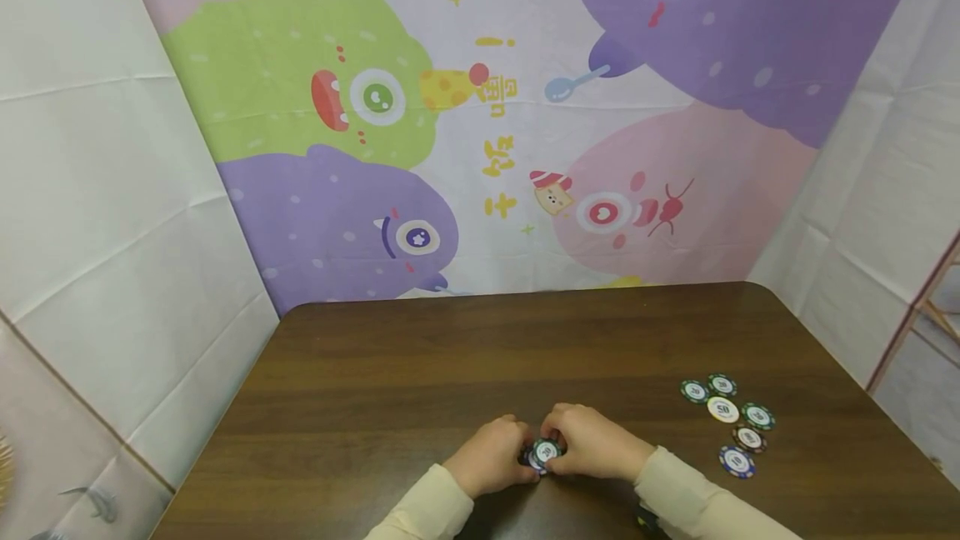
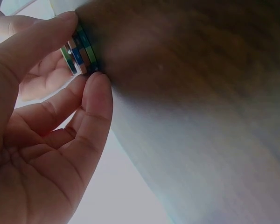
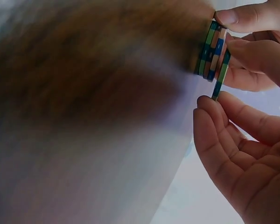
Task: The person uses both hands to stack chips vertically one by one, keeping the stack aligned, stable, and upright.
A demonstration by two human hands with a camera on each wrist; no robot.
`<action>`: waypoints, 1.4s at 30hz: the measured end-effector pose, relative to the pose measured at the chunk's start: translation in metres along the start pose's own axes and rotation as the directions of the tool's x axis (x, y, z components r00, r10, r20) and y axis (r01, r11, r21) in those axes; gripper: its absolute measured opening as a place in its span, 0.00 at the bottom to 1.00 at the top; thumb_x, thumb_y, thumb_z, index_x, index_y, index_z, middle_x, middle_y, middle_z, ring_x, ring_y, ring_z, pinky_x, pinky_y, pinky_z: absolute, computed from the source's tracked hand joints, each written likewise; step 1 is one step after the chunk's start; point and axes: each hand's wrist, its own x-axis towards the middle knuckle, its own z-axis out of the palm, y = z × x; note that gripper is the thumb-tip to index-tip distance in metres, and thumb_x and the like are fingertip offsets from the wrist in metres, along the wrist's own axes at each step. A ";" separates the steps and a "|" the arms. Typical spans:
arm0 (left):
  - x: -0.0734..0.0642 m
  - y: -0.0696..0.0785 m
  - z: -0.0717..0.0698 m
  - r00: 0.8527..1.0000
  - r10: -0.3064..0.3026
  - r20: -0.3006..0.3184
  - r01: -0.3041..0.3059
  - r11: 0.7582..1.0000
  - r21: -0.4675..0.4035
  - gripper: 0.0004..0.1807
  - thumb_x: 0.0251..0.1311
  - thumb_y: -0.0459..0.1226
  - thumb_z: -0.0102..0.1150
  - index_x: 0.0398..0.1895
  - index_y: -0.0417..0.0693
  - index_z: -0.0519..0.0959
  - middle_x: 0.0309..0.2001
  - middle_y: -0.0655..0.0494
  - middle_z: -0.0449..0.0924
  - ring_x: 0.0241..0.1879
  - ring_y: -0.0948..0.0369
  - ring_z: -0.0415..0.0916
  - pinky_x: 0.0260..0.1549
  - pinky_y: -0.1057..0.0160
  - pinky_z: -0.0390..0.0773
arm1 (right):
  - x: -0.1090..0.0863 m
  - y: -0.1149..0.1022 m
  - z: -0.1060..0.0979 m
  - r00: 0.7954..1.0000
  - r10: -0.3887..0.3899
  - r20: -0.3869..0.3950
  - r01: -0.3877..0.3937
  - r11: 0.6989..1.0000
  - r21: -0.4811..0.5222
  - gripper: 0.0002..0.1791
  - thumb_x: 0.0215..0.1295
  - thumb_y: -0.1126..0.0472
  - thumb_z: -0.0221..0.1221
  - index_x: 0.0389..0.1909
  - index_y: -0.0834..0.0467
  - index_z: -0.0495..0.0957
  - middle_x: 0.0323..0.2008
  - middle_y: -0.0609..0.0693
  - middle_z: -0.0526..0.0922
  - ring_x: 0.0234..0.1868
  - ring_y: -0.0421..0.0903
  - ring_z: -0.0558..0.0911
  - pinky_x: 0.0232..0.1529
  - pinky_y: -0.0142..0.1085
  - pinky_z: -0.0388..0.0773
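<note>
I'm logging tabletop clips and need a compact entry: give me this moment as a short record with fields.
Surface: brown wood-look table
Backdrop: cartoon-monster cloth
Left hand: fingers grip the sides of a small chip stack
Right hand: pinches a green chip, offset over that stack
Loose chips: six, at the person's right; three green, one pale with yellow edge, one brown, one blue
Stack's exact count: cannot tell
</note>
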 end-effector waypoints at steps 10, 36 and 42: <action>0.000 -0.001 0.002 1.000 -0.025 0.019 0.026 0.999 -0.032 0.14 0.44 0.41 0.77 0.31 0.48 0.82 0.27 0.65 0.74 0.28 0.72 0.62 0.26 0.74 0.68 | 0.003 -0.002 0.004 0.999 0.007 0.034 -0.008 1.000 0.015 0.16 0.51 0.59 0.71 0.39 0.61 0.80 0.33 0.45 0.78 0.30 0.32 0.72 0.31 0.25 0.72; 0.001 -0.004 0.003 1.000 -0.004 0.014 0.004 1.000 -0.031 0.14 0.45 0.40 0.76 0.30 0.49 0.80 0.27 0.65 0.75 0.28 0.72 0.63 0.27 0.74 0.68 | 0.004 -0.011 0.007 0.999 -0.027 0.017 0.028 0.999 -0.038 0.14 0.51 0.61 0.70 0.37 0.59 0.78 0.33 0.44 0.78 0.29 0.31 0.71 0.32 0.24 0.72; 0.001 -0.004 0.003 1.000 -0.020 0.023 0.022 0.999 -0.050 0.14 0.45 0.40 0.76 0.31 0.48 0.80 0.27 0.64 0.74 0.27 0.72 0.63 0.26 0.74 0.69 | 0.001 -0.009 0.004 1.000 -0.009 0.010 0.009 1.000 0.003 0.14 0.54 0.60 0.70 0.39 0.58 0.79 0.35 0.44 0.79 0.32 0.33 0.74 0.33 0.24 0.73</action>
